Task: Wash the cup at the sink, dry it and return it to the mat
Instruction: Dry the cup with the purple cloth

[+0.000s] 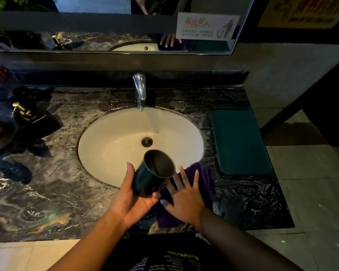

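Cup (151, 177) is gripped in left hand (133, 200), thumb up one side, fingers curled under the body. It is tilted, mouth turned up and away from the person. Interior is dark, contents cannot be told. Cup is held over front rim of sink (110, 141), just left of purple cloth (205, 178). Right hand (186, 200) is laid flat on the cloth, fingers spread. Teal mat (241, 141) is set on counter (47, 192) right of the sink, well apart from the cup
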A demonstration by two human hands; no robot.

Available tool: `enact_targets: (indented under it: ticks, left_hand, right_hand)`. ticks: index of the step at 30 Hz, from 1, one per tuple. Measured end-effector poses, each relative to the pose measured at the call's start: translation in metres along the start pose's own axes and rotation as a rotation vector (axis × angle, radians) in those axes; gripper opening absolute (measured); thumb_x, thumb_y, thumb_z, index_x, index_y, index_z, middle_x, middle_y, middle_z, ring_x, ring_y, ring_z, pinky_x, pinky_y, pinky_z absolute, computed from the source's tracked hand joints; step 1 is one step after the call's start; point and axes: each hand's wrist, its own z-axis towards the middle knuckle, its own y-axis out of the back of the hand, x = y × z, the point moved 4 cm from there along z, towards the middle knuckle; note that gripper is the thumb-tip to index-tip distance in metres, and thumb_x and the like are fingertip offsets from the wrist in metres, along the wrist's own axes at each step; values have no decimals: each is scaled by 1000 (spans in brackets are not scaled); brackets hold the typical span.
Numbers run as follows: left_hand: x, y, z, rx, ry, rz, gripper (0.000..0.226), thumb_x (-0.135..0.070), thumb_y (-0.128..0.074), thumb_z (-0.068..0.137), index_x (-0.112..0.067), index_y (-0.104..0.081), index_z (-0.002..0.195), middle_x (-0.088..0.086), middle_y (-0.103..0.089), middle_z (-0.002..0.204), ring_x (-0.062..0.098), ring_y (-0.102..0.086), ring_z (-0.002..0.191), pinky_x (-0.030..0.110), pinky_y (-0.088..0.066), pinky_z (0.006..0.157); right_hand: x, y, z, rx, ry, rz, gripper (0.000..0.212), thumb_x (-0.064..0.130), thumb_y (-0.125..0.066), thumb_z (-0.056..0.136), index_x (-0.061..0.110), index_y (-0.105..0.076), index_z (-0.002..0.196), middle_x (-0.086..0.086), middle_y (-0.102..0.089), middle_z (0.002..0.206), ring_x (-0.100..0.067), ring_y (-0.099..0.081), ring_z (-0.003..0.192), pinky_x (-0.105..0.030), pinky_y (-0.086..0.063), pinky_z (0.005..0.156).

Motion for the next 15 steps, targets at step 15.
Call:
enact_targets:
  ticks: [15]
  left_hand:
    - [-11, 12, -6, 95, 16, -54, 73, -52, -90, 66, -10, -73, 123, 23, -70, 119, 34, -69, 105, 29, -61, 67]
  right_hand:
    - [-2, -31, -65, 21, -105, 1, 101, 80, -50, 71, 22, -44, 154, -21, -38, 161, -48, -41, 143, -86, -37, 92]
